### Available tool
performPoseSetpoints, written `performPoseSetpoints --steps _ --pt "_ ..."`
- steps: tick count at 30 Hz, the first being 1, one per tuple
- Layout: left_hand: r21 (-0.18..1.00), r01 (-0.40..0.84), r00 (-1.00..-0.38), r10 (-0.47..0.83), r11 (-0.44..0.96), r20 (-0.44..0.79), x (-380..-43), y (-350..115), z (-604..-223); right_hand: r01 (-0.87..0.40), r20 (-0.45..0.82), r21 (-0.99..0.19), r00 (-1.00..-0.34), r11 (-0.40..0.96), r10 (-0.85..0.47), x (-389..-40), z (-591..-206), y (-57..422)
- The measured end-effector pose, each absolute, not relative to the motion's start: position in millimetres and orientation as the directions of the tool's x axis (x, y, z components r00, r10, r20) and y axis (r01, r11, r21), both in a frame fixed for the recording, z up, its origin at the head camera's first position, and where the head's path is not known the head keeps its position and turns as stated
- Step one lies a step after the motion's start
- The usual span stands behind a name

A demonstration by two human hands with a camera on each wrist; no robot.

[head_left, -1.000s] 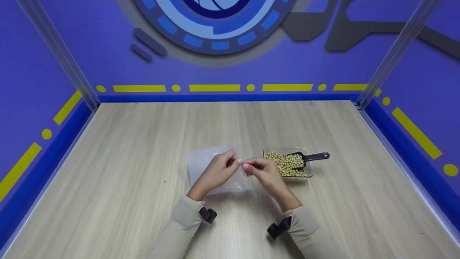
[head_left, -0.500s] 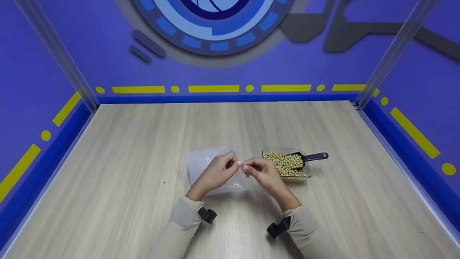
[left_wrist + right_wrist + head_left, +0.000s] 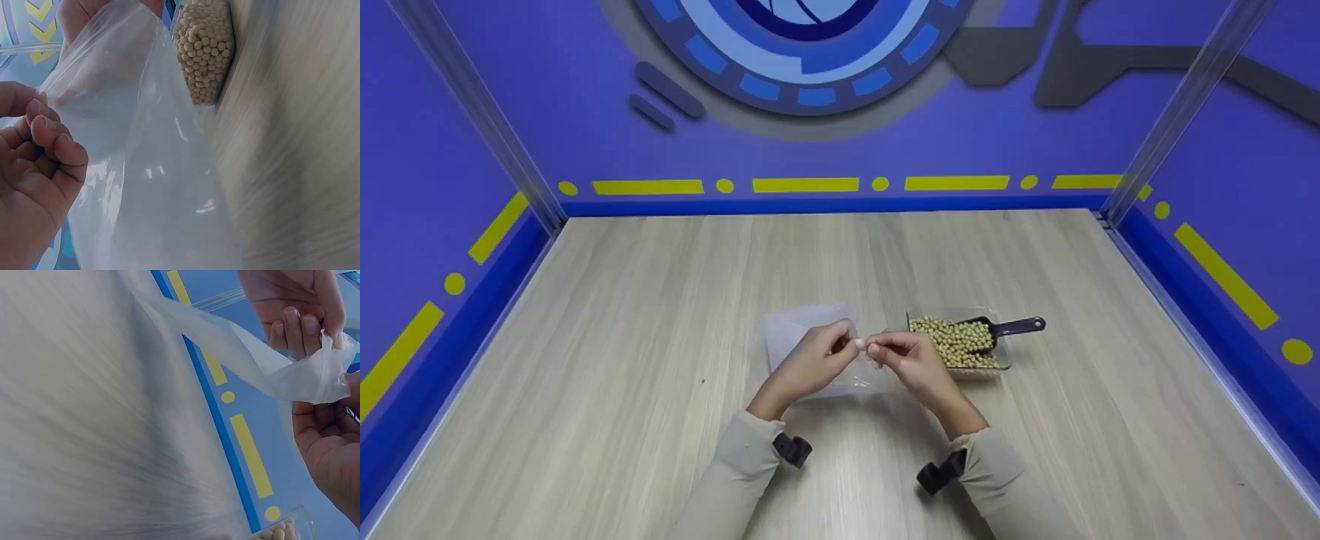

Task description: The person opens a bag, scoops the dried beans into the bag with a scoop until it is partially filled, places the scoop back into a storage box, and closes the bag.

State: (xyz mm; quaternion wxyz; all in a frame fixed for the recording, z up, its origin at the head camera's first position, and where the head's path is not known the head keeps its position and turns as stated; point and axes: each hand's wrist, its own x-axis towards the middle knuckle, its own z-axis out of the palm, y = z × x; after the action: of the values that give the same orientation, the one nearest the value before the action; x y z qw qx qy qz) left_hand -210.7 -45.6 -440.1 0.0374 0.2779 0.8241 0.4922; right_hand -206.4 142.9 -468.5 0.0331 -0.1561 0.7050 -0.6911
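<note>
A translucent plastic bag [image 3: 802, 330] hangs between the two hands, its body spread out below the fingers in the left wrist view. My left hand [image 3: 817, 356] pinches the bag's edge between thumb and forefinger, the other fingers curled. Close beside it, my right hand [image 3: 911, 364] pinches the same edge, thumb against forefinger. In the right wrist view the bag [image 3: 264, 371] is gathered at the fingertips and trails away to the left. The right hand partly shows through the plastic in the left wrist view.
Right of the hands stands a clear plastic box [image 3: 1006, 360] of round yellowish beans [image 3: 952, 341]. A black scoop [image 3: 1020, 326] lies in it, handle sticking out to the right. Blue panels [image 3: 840, 161] with yellow marks enclose the wooden table [image 3: 660, 315] at the back and sides.
The bag's left edge has shifted a little to the right and its surface has changed shape. Both hands stay nearly in place, still pinching it.
</note>
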Motion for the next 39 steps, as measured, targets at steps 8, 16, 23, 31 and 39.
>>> performPoseSetpoints --steps 8,16,23,31,39 --pt "0.842 0.413 -0.851 0.476 0.347 0.221 -211.9 -45.1 -441.2 -0.165 0.161 -0.986 -0.952 -0.004 -0.261 -206.6 -468.4 145.2" --pt "0.836 0.393 -0.871 0.445 0.382 0.207 -212.6 -45.8 -445.2 -0.18 0.156 -0.98 -0.962 0.089 -0.225 -207.5 -469.1 145.3" --pt "0.839 0.379 -0.882 0.428 0.391 0.199 -213.3 -46.2 -447.5 -0.226 0.196 -0.964 -0.961 0.141 -0.197 -209.1 -472.3 145.3" --pt "0.829 0.388 -0.879 0.431 0.402 0.202 -212.1 -47.5 -446.3 -0.201 0.176 -0.968 -0.971 0.153 -0.159 -210.6 -473.8 146.0" --pt "0.833 0.377 -0.884 0.427 0.405 0.193 -212.4 -49.0 -446.0 -0.176 0.156 -0.965 -0.981 0.195 -0.114 -211.7 -471.3 145.6"
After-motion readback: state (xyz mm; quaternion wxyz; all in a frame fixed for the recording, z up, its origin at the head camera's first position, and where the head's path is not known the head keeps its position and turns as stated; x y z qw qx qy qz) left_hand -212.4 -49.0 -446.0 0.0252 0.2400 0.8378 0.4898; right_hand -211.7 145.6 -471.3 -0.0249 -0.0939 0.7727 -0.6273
